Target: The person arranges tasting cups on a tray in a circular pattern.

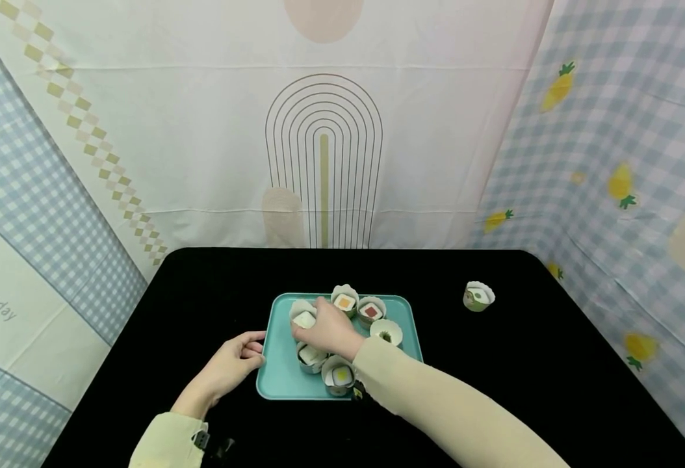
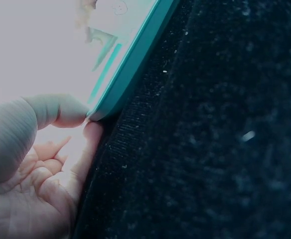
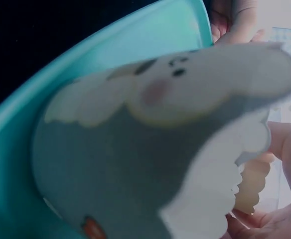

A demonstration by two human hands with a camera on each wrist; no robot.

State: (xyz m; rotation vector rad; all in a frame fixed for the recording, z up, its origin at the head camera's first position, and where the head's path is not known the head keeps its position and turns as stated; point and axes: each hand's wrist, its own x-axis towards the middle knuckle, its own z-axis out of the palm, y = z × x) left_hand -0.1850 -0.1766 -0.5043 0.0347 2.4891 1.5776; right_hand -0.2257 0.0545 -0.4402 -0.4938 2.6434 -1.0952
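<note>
My left hand (image 1: 225, 367) is at the left side of the turquoise tray (image 1: 278, 385). In the left wrist view its thumb (image 2: 68, 110) and forefinger pinch the tray's rim. Reaching over the tray, my right hand (image 1: 331, 328) grips a paper baking cup (image 1: 297, 308) with a white piece inside, at the tray's back left. Other paper cups stand around it, including one with an orange-topped square (image 1: 344, 303), one with a red-topped square (image 1: 371, 312) and one with a yellow-marked piece (image 1: 340, 376). In the right wrist view a printed cup (image 3: 120, 149) partly hides the right hand (image 3: 290, 159).
A separate paper cup (image 1: 478, 297) with a white piece in it stands on the black table (image 1: 465, 377), right of the tray. A pale cup (image 1: 386, 333) is near the right forearm. Patterned cloths (image 1: 430, 162) hang behind and beside the table.
</note>
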